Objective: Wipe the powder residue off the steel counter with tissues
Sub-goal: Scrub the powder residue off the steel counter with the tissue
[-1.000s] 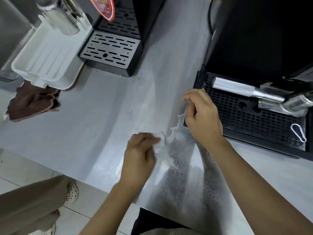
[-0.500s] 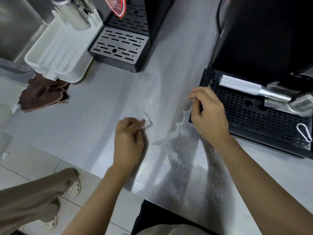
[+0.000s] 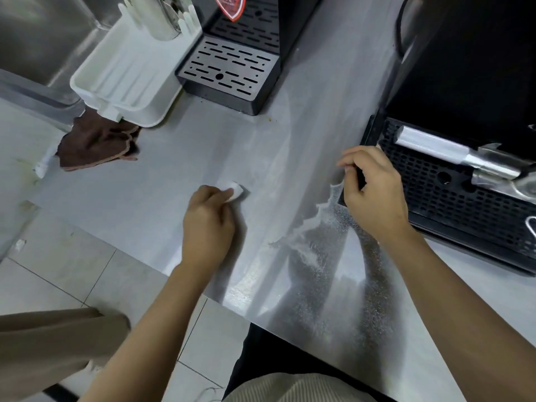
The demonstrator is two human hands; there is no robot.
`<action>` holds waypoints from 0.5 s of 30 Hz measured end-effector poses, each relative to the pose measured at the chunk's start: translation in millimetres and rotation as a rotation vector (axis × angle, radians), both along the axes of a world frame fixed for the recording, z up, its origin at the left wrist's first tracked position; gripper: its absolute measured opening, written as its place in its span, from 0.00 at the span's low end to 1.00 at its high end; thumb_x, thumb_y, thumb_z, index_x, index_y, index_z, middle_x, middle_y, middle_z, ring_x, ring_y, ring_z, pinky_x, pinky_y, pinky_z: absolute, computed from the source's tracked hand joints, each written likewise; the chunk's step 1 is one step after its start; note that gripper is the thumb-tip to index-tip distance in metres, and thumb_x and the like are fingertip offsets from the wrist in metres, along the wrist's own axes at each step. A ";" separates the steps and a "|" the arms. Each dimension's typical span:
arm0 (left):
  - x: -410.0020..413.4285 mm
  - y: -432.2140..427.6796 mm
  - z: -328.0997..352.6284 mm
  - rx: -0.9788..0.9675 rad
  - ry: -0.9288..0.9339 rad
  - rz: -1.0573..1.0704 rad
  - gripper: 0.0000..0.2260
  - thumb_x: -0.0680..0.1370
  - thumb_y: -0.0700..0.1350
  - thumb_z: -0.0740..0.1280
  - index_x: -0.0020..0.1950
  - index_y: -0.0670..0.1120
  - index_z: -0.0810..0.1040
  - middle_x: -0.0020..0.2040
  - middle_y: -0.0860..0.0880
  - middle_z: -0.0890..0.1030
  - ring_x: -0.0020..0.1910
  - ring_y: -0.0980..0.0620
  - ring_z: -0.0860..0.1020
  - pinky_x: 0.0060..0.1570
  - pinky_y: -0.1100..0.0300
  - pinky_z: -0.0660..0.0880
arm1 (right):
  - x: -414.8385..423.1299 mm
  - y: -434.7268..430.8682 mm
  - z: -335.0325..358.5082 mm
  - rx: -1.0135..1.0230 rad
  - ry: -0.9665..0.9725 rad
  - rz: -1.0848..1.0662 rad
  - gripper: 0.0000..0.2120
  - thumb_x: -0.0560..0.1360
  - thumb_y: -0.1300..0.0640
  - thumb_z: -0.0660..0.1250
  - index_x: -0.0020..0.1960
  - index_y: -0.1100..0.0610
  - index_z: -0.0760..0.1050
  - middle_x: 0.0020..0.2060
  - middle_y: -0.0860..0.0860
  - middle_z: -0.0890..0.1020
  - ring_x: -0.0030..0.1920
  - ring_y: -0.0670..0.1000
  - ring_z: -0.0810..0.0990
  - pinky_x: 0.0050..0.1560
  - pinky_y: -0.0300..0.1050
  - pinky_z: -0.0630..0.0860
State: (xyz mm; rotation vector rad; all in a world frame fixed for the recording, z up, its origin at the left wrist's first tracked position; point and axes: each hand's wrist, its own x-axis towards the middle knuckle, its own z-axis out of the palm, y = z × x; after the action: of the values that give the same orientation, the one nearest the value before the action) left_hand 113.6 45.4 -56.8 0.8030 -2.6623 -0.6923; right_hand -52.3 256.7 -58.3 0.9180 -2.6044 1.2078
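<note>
White powder residue (image 3: 316, 250) speckles the steel counter (image 3: 179, 169) at the middle right, with a heaped ridge along its left edge. My left hand (image 3: 207, 224) holds a small white tissue (image 3: 235, 190) against the counter, left of the powder; only a corner of the tissue shows past the fingers. My right hand (image 3: 372, 192) rests at the corner of the black drip tray, fingers curled; a pale bit shows at the fingertips, and I cannot make out what it is.
A black perforated drip tray (image 3: 452, 198) with a metal handle lies at the right. At the back stands a slotted drip tray (image 3: 229, 68) beside a white plastic rack (image 3: 130, 79). A brown cloth (image 3: 95, 146) lies at the left. Tiled floor lies below the counter edge.
My left hand has slid with the tissue to the left, away from the powder ridge. My right hand has stayed at the drip tray corner.
</note>
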 end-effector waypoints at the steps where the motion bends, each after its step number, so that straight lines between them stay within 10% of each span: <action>1: 3.9 13.1 0.1 -0.011 0.002 -0.033 0.13 0.74 0.33 0.63 0.55 0.40 0.82 0.46 0.46 0.77 0.45 0.46 0.77 0.47 0.68 0.66 | 0.0 0.0 0.0 0.002 0.001 -0.001 0.09 0.76 0.68 0.61 0.48 0.63 0.80 0.50 0.55 0.80 0.53 0.56 0.79 0.64 0.63 0.72; 8: 31.6 85.8 6.8 0.229 0.016 -0.188 0.13 0.73 0.33 0.64 0.53 0.42 0.83 0.47 0.50 0.79 0.45 0.59 0.76 0.47 0.75 0.68 | -1.0 1.2 -0.1 0.012 0.006 0.005 0.09 0.76 0.69 0.61 0.48 0.63 0.80 0.50 0.56 0.80 0.53 0.56 0.79 0.68 0.62 0.69; 15: 28.9 -6.7 6.2 0.122 0.044 0.318 0.13 0.75 0.33 0.64 0.53 0.45 0.83 0.47 0.49 0.77 0.43 0.51 0.76 0.43 0.79 0.63 | 41.1 -4.0 3.1 0.043 0.025 0.184 0.08 0.75 0.70 0.65 0.48 0.60 0.80 0.49 0.52 0.82 0.57 0.52 0.78 0.75 0.63 0.56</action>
State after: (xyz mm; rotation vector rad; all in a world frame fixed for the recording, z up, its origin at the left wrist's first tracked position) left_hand 142.5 38.7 -50.6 1.1947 -2.3929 -0.7811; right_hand -11.2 252.7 -55.2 1.1955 -2.5829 1.1756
